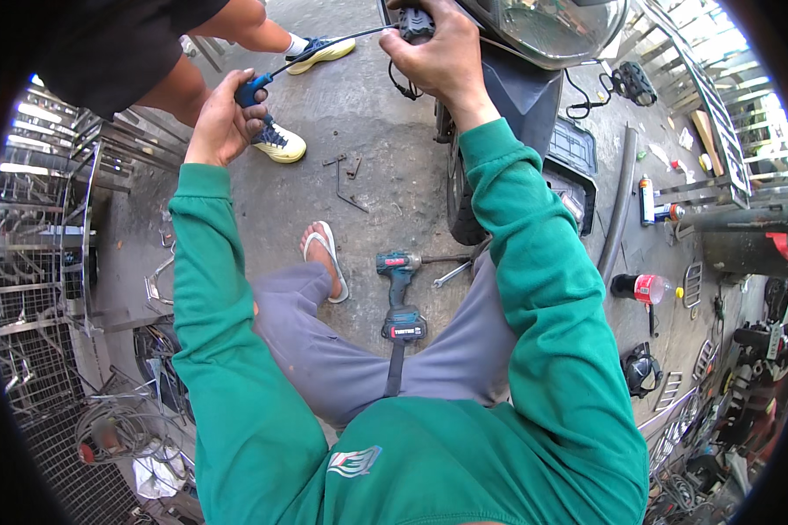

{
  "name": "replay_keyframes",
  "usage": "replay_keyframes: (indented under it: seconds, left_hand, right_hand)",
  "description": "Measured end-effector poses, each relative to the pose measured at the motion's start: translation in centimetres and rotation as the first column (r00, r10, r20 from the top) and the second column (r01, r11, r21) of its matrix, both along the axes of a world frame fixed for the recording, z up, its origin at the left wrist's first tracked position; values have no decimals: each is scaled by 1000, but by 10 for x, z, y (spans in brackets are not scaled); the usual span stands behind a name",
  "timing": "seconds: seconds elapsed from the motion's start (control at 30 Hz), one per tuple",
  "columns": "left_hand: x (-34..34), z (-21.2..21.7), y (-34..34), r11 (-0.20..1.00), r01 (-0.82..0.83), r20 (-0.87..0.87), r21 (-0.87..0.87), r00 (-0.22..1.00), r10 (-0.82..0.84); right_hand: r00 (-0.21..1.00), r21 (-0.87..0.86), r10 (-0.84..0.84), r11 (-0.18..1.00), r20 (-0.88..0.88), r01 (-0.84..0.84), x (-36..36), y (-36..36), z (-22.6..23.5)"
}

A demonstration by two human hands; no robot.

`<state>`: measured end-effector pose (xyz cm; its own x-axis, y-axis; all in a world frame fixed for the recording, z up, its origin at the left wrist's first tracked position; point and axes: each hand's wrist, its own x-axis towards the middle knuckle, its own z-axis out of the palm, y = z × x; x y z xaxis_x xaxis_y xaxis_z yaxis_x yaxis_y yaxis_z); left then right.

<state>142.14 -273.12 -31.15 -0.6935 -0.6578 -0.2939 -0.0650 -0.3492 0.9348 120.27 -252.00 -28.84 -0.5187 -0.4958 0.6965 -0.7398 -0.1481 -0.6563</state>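
My left hand (219, 122) is closed around the blue handle of a long screwdriver (252, 91). Its thin dark shaft runs up and to the right, toward my right hand (446, 61). That hand grips a black ribbed part (417, 26) with a short cable hanging below it, beside the front of a dark motorcycle (518, 96). The shaft's tip reaches the black part, but the exact contact is too small to make out. A similar black ribbed part (635, 83) with a cable lies on the floor to the right.
Between my legs lie a cordless impact wrench (398, 284) and a spanner (452, 274). Hex keys (346, 182) rest farther ahead. Another person's shoe (280, 143) stands near my left hand. Right are an open case (573, 144), a bottle (643, 288) and spray cans (646, 199); left, metal racks (48, 289).
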Motion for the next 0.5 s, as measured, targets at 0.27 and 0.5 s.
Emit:
replay_keyframes:
  seconds: [0.27,0.5]
  left_hand:
    - [-10,9,-4,1000,13,-17,-6,1000,-13]
    - [-21,-6,-7,995,-51,13,-86,999,52]
  right_hand:
    - [998,-27,13,1000,54,-11,-1,-6,-5]
    - [999,-69,-6,998,-33,3,-4,-9,-9]
